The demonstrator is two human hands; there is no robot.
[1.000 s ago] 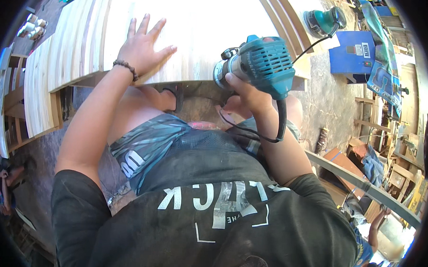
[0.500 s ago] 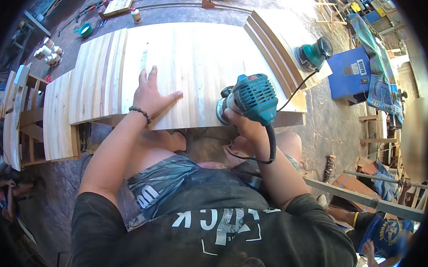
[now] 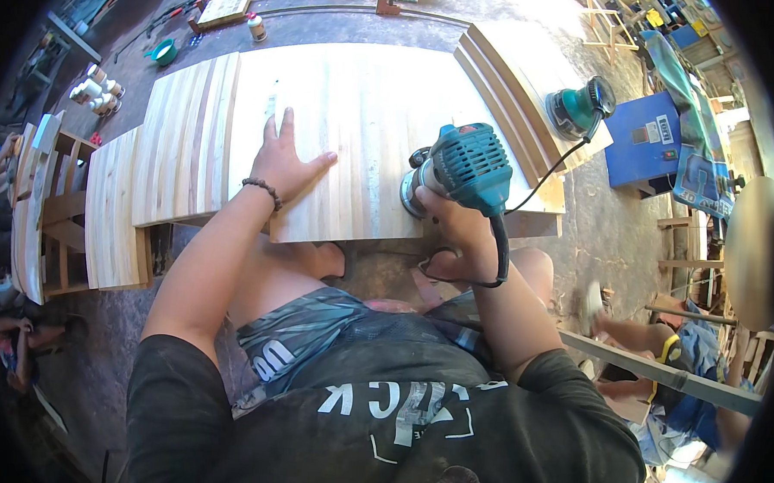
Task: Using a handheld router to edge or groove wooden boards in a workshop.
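Note:
My left hand [image 3: 288, 170] lies flat on a pale panel of glued wood strips [image 3: 356, 154], its fingers and thumb spread. Near the panel's front edge, my right hand [image 3: 451, 220] is wrapped round the lower body of a teal handheld router [image 3: 475, 168]. The router's round base rests at the panel, though its bit is hidden. From the router's top end a black cord loops down past my right wrist. A teal sander [image 3: 574, 111] sits on boards beyond the panel's right side.
More striped panels [image 3: 112, 208] are stacked to the left. Stacked boards [image 3: 505, 108] stand along the right side, near a blue box [image 3: 641, 149]. Bar clamps [image 3: 389, 6], a glue bottle [image 3: 256, 27] and a green bowl [image 3: 163, 52] lie beyond. Another person's leg [image 3: 633, 334] shows at lower right.
The whole view has shifted slightly to the right. My hands and the router keep nearly the same places on the panel. The person at lower right has changed position.

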